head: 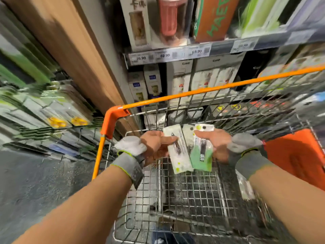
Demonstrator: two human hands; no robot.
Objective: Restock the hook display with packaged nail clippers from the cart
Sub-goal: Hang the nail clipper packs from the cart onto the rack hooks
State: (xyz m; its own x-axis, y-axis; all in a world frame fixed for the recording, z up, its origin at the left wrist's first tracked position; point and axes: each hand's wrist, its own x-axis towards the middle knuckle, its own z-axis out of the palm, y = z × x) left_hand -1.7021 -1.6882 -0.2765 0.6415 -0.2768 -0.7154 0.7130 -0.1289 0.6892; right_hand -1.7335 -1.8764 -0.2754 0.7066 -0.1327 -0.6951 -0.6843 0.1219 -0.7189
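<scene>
Above the wire cart [193, 191] both my hands hold packaged nail clippers. My left hand [151, 147], in a grey fingerless glove, grips a white card pack [177, 155] with a dark clipper on it. My right hand [219, 145] pinches a pack with a green lower half [202, 155] and a black clipper. The two packs overlap side by side between my hands. The hook display [44, 111] with hanging packs is at the left, blurred.
The cart has an orange rim [202, 92] and an orange plastic flap [299, 159] at the right. Store shelves [193, 53] with boxed goods and price tags stand behind the cart. A brown panel [70, 50] separates them from the hook display. Grey floor lies at lower left.
</scene>
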